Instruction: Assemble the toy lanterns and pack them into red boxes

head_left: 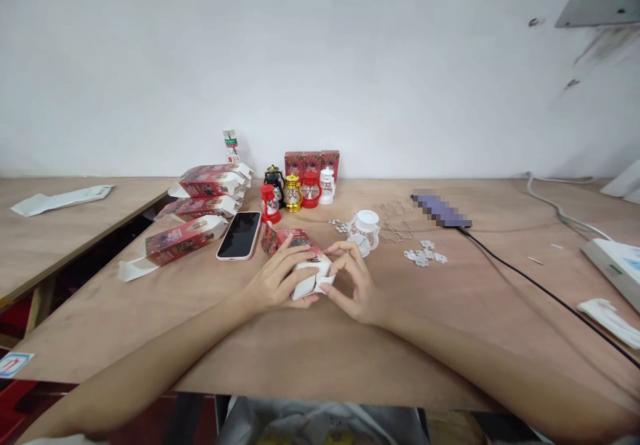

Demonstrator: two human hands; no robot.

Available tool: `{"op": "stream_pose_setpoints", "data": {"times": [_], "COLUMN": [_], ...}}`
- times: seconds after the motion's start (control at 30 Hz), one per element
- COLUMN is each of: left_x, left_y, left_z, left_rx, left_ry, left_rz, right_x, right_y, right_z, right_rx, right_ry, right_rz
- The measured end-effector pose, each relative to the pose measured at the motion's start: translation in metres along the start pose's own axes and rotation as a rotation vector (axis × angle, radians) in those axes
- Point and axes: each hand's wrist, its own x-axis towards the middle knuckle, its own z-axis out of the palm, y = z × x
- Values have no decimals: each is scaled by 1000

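Note:
Between both hands, over the near middle of the table, is a red printed cardboard box, its white end flaps turned toward me. My left hand wraps round the box from the left, fingers across its top. My right hand pinches a white flap at the open end with thumb and fingers. Just beyond the right hand stands a white lantern body, with a round disc leaning at its front. Whether anything is inside the box, I cannot tell.
Left lie a phone and several unfolded red boxes. Small lanterns stand at the back before upright red boxes. Right are white plastic pieces, thin wires, a blurred purple device and its black cable.

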Motion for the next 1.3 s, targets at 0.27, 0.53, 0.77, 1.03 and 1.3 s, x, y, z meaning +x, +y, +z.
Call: {"op": "stream_pose_setpoints", "data": {"times": [0.27,0.53,0.77,1.03,1.3], "left_x": [2,1,-4,-5,2], "left_y": [-1,1,3,-2,-1], "left_z": [0,2,3,-2,-8], "left_rx": [18,12,-75,-29,-183], "left_ry": [-8,1,33,19,33], "left_rz": [20,11,60,-95,-718], "right_x": [-1,-3,3,-5,-2], "right_y": [-3,4,9,12,12], "right_z": [3,7,2,5,4], "right_rx": [62,288,491,-71,-473], "right_ry": [9,-12,-307,-141,-264], "right_rz": [130,266,312,-67,-415]}}
